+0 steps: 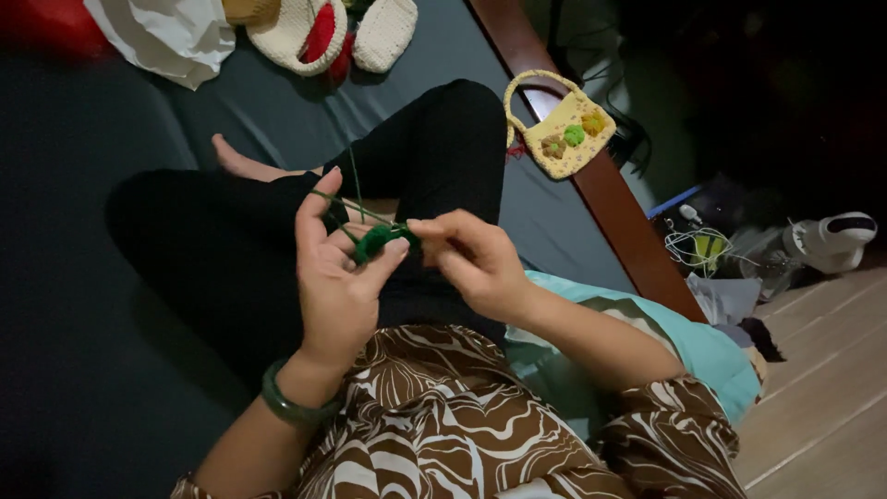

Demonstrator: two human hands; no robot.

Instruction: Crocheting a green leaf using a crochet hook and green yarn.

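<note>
I am pinching the green crochet piece (374, 240) between both hands.
Left hand (337, 277) and right hand (471, 259) fingers are closing narrowly on it; its yarn strand (355, 189) is running up, toward the yellow crochet bag (564, 125) at the bed edge.

Loose brown blouse with white swirling leaf pattern (443, 416), sleeves ending near the elbows, smooth dark green round bangle (288, 399) on the left wrist, plain black trousers (434, 157), bare foot (236, 159)
</note>
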